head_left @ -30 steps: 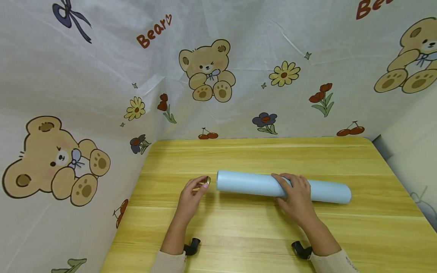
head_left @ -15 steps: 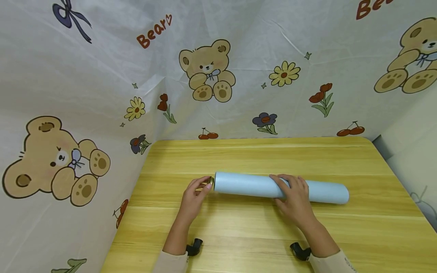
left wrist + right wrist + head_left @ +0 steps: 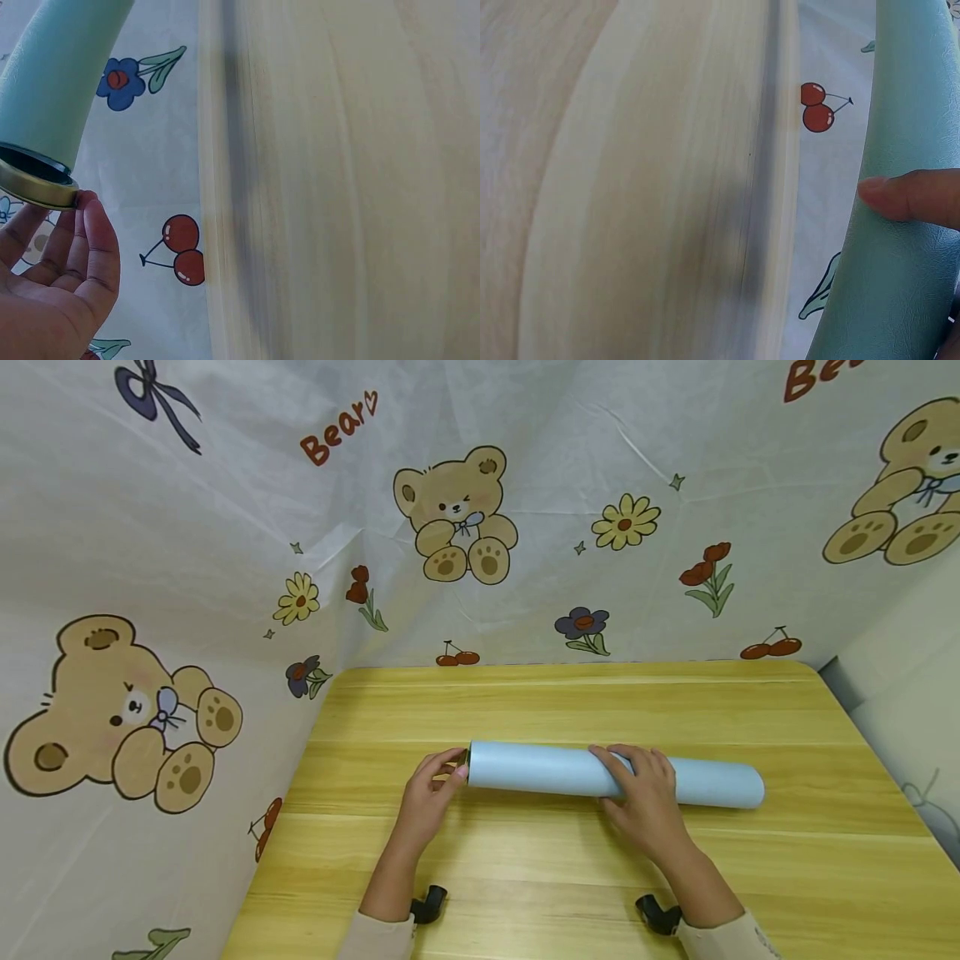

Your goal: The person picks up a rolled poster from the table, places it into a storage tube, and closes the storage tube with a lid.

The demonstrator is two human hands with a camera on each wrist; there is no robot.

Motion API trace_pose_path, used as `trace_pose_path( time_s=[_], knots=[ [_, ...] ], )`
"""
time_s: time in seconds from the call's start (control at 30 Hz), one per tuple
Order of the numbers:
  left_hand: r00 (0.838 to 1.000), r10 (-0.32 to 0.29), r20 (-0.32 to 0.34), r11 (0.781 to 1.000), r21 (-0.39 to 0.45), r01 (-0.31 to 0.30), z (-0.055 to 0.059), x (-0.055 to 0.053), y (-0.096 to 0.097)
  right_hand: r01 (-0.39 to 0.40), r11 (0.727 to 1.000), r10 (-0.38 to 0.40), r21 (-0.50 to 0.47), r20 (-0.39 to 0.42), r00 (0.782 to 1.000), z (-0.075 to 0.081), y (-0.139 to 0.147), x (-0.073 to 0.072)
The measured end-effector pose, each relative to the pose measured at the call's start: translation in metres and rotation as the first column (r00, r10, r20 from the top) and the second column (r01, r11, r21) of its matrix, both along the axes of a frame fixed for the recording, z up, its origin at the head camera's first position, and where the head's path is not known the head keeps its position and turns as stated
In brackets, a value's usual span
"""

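Observation:
A light blue cylindrical tube [image 3: 536, 768] is held sideways over the wooden table, its open end to the left. My right hand [image 3: 645, 789] grips it around the middle. In the right wrist view, the thumb [image 3: 911, 196] lies along the tube's textured surface. At the left end, my left hand [image 3: 429, 797] pinches a round gold-coloured lid [image 3: 37, 187] by its rim. The left wrist view has this lid against the tube's mouth, slightly tilted, with a dark gap between them. From the head view the lid is mostly hidden by the fingers and the tube's edge.
A light wood table [image 3: 555, 868] spreads beneath both hands. Behind it and to the left hangs a white cloth [image 3: 547, 443] printed with bears and flowers. Black curved pieces [image 3: 431, 904] stick out by both wrists. A thin cable [image 3: 930, 793] shows off the right edge.
My left hand has brought the gold lid rightward from a short distance off to the tube's mouth. The right hand has shifted the tube slightly left, its left end tipping down a little.

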State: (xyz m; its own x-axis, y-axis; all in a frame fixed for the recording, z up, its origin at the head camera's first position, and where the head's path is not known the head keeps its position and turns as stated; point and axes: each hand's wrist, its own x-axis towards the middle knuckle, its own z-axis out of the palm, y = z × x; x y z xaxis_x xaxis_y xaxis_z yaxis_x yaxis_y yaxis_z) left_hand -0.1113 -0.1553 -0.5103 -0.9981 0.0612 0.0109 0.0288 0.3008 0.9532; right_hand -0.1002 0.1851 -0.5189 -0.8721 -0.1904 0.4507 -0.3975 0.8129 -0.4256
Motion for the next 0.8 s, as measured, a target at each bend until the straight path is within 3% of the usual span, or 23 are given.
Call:
trace_pose_path(
  time_s=[0.8],
  knots=[
    [1.000, -0.017, -0.002, 0.997, 0.074, 0.017, 0.0043, 0.0012, 0.0050, -0.008, 1.000, 0.008, -0.001, 0.015, 1.000, -0.0007, -0.0028, 0.0023]
  ],
)
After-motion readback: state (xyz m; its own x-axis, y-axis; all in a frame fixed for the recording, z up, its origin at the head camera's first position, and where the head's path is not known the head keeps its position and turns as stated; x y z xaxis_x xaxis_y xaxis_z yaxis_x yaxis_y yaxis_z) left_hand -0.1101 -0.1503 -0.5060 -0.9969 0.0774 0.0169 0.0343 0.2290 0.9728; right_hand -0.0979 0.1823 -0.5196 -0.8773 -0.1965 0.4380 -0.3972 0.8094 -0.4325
